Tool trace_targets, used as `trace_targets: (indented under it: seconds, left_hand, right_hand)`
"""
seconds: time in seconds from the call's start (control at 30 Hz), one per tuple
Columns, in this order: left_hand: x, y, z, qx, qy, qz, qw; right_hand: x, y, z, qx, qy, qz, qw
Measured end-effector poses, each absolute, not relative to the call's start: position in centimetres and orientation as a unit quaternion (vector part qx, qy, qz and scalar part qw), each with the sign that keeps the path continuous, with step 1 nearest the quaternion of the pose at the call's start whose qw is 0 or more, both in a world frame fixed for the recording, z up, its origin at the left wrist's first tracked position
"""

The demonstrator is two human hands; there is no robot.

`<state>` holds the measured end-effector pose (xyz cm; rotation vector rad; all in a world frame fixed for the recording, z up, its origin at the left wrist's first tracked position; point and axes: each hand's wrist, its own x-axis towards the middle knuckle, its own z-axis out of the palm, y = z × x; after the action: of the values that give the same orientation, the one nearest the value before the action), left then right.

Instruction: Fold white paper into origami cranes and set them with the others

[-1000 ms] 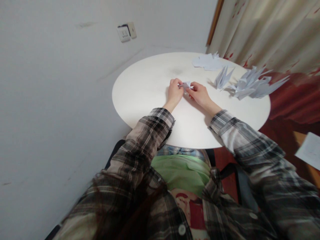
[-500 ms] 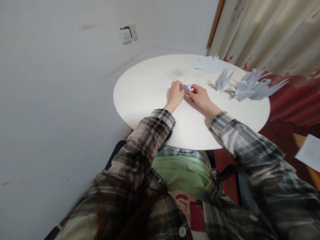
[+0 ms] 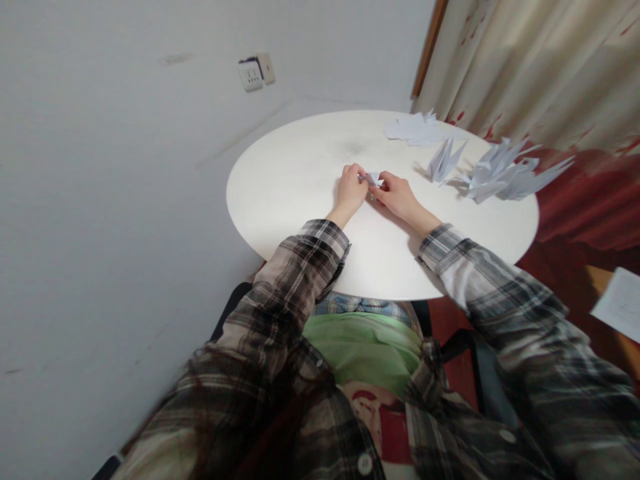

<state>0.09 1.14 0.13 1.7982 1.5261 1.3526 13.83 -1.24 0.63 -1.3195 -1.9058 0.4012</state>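
A small piece of folded white paper [image 3: 373, 179] is held between my two hands, just above the round white table [image 3: 280, 193]. My left hand [image 3: 351, 187] pinches its left end, fingers closed. At its right end, the thumb and fingers of my right hand [image 3: 397, 196] are closed on it too. Parts of the paper are hidden behind my fingers, and its finer folds are too small to make out. To the right of my right hand stands a folded paper crane [image 3: 444, 161], with a cluster of several more paper cranes [image 3: 500, 175] beside it.
White paper sheets [image 3: 413, 128] lie at the table's far edge. A wall with a socket [image 3: 251, 75] is at the left, and a patterned curtain [image 3: 505, 60] hangs at the right. A printed sheet [image 3: 620, 307] rests on a wooden surface low at the right.
My right hand has shifted slightly left, closer to my left hand, and the paper between them looks a little more gathered. The cranes have not moved on the table.
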Motion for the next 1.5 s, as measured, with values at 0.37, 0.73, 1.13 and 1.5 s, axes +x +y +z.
trace_targets:
  seconds: [0.37,0.73,1.13,1.5]
  left_hand:
    - [0.02,0.97,0.17,0.655,0.532,0.491,0.218]
    - [0.02,1.68,-0.48,0.654,0.54,0.485,0.212]
    - [0.09,1.4,-0.11,0.649,0.55,0.477,0.222]
    - [0.0,1.71,-0.62,0.655,0.536,0.488,0.214]
  right_hand:
    - [13.46,-1.94,1.09,-0.535,-0.751,0.136,0.361]
    - [13.53,-2.21,1.45,-0.534,-0.758,0.152,0.342]
    - [13.58,-2.19,1.42,-0.534,-0.758,0.144,0.345]
    - [13.62,-2.12,1.42,-0.535,-0.759,0.15,0.339]
